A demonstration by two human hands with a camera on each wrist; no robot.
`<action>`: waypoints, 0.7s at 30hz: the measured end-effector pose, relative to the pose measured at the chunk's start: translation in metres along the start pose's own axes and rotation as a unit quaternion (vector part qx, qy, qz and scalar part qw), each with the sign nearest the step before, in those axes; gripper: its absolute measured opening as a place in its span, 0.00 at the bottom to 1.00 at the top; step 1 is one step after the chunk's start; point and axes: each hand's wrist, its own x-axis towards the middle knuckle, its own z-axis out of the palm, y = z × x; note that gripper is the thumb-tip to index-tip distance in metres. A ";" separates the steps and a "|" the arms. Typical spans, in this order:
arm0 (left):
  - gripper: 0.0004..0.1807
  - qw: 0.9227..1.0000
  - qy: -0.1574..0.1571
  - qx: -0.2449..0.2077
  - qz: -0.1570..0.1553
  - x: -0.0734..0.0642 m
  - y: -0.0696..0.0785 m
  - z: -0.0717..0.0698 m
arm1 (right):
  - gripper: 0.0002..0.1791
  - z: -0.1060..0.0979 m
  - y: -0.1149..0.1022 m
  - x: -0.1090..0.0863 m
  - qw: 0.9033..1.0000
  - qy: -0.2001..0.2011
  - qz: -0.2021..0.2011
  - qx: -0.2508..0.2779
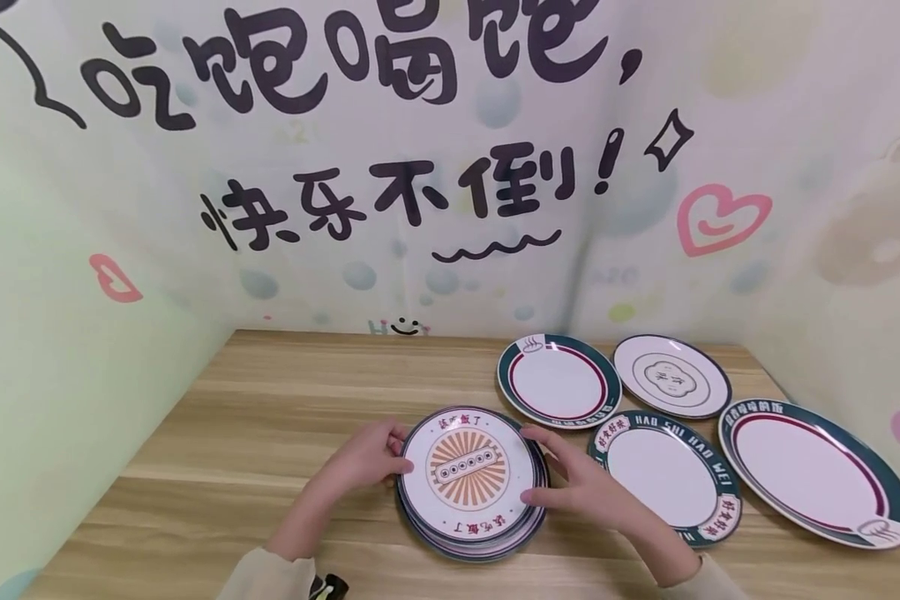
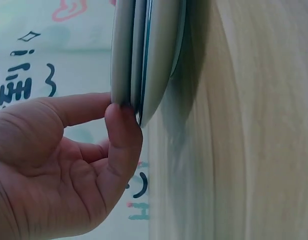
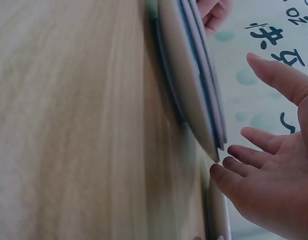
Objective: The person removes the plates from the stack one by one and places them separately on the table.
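A stack of several round plates (image 1: 468, 533) stands in front of me, the top plate (image 1: 468, 433) white with an orange sunburst and a dark blue rim. My left hand (image 1: 371, 454) grips the stack's left rim, thumb over the top plate's edge; in the left wrist view, bent fingers (image 2: 123, 120) meet the rims of the upper plates. On the opposite side my right hand (image 1: 581, 487) spreads thumb and fingers at the stack's right rim. The right wrist view shows these fingers (image 3: 234, 180) loosely extended, close beside the plate edges (image 3: 206, 95).
Right of the stack lie a green-rimmed plate (image 1: 558, 379), a white plate (image 1: 671, 371) with a grey emblem, an oval plate (image 1: 660, 475) with green lettered rim, and a larger oval plate (image 1: 802, 475). Behind the wooden table (image 1: 270, 400) hangs a printed cloth (image 1: 345, 283).
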 end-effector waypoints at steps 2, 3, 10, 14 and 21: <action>0.18 0.999 -0.011 -0.038 0.001 -0.002 -0.002 -0.001 | 0.48 0.003 0.003 0.001 1.000 -0.009 0.003 -0.012; 0.18 0.998 -0.016 -0.055 0.004 -0.002 -0.003 -0.002 | 0.50 0.004 0.005 0.001 1.000 -0.014 0.007 -0.019; 0.19 0.985 -0.073 -0.153 0.023 -0.007 -0.011 -0.011 | 0.58 0.008 0.011 -0.002 0.997 -0.038 0.018 -0.071; 0.19 0.980 -0.072 -0.186 0.010 -0.007 -0.017 -0.015 | 0.58 0.008 0.011 -0.002 0.996 -0.046 0.013 -0.073; 0.20 0.964 -0.055 -0.258 -0.012 -0.003 -0.026 -0.027 | 0.58 0.006 0.009 -0.002 0.996 -0.052 0.014 -0.065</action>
